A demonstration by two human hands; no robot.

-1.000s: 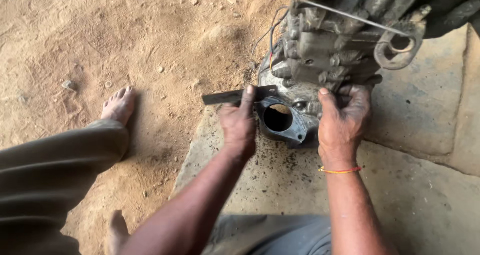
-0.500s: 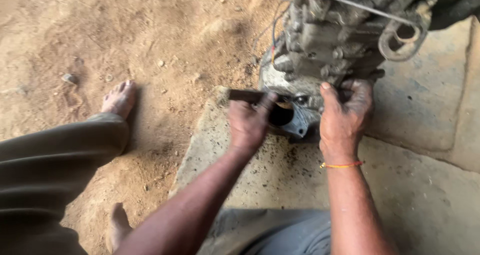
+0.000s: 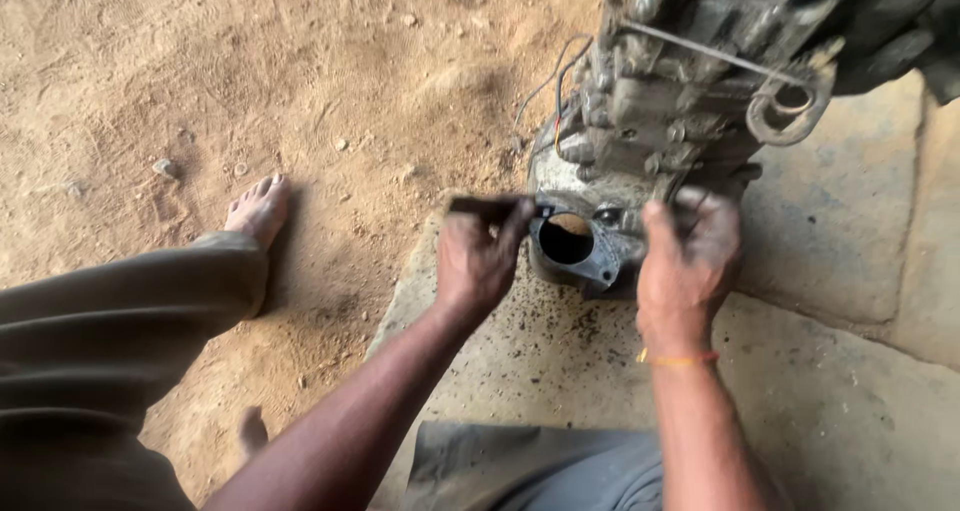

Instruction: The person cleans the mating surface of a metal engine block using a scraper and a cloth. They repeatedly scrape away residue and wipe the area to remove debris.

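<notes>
A grimy grey engine block (image 3: 690, 101) stands on a stone slab (image 3: 830, 231), with a round flanged opening (image 3: 567, 241) facing me. My left hand (image 3: 480, 256) grips a thin flat dark blade (image 3: 490, 207) laid level against the upper left edge of that flange. My right hand (image 3: 690, 256) rests on the right side of the engine's lower housing, fingers curled over it. An orange thread circles my right wrist (image 3: 678, 357).
Sandy dirt ground (image 3: 250, 71) fills the left. My bare foot (image 3: 258, 209) and trouser leg (image 3: 110, 321) lie at the left. A metal ring and wire (image 3: 790, 106) hang off the engine. Thin cables (image 3: 545, 86) trail from its left side. Dark debris specks the slab.
My left hand has shifted the blade a little along the flange's upper edge. The view has moved slightly, and the round opening shows more fully again. My right hand stays on the housing.
</notes>
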